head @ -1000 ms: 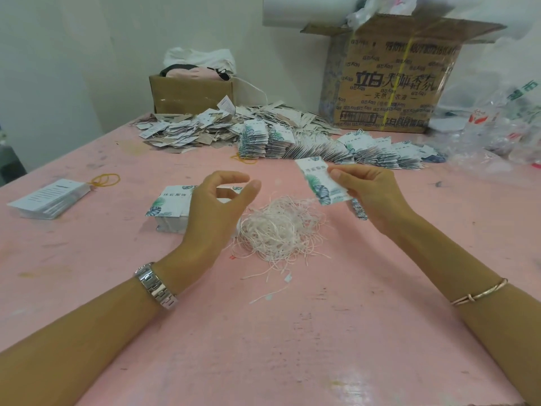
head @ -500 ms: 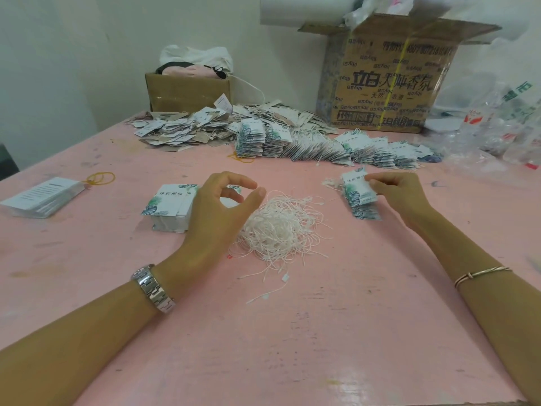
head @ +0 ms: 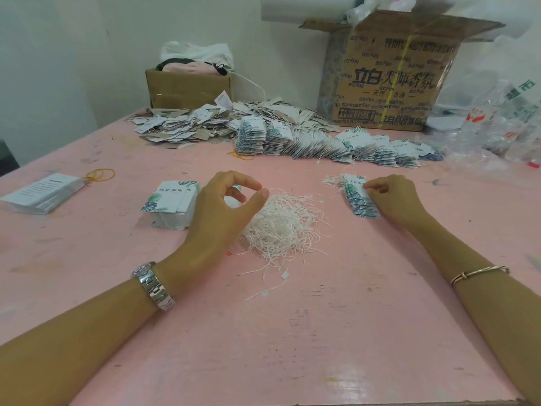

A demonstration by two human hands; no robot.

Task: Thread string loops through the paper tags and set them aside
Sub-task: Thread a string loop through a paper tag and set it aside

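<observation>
A tangle of white string loops (head: 288, 227) lies mid-table. Left of it sits a stack of leaf-printed paper tags (head: 171, 202). My left hand (head: 225, 209) hovers between that stack and the strings, thumb and index finger curved into an open ring with nothing visible between them. To the right, a small fanned stack of strung tags (head: 355, 200) lies on the pink table (head: 292, 332). My right hand (head: 392, 197) rests at its right side, fingertips curled and pinching the edge of the top tag.
Rows of strung tags (head: 336, 145) and a loose heap of tags (head: 187, 124) fill the back. Behind them stand a large printed carton (head: 389, 74) and a small box (head: 187, 86). White cards (head: 41, 193) and a yellow rubber band (head: 99, 174) lie left; plastic bags (head: 497, 121) right.
My right hand carried a tag from mid-air down to the small stack on the right and stays there. My left hand has barely moved.
</observation>
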